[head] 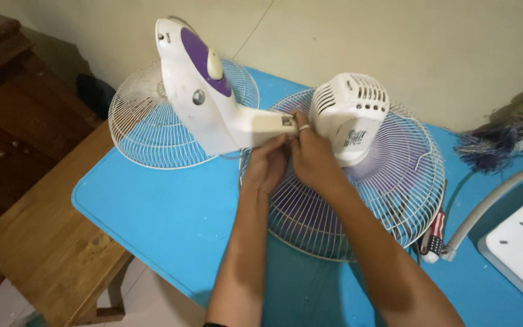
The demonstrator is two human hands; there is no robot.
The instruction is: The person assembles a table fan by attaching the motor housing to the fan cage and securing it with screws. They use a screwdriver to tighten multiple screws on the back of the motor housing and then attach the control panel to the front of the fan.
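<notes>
Both hands meet at the joint where the fan stand joins the motor housing. The left hand pinches the stand's neck to steady it. The right hand has its fingers pressed together at the joint, while the fan guard lies flat beneath the fingers on the blue table, bracing the motor.

The fan base is being seen as smooth, glossy white plastic with a shiny purple panel, a bit scuffed and grubby. The motor housing is looking like matt white plastic with moulded vents. Both grilles, the rear grille and the loose front grille, are being read as thin white-coated metal wire. The table is showing as smooth blue plastic-looking laminate, slightly sheeny. The bench is looking like varnished wood, worn in patches.
</notes>
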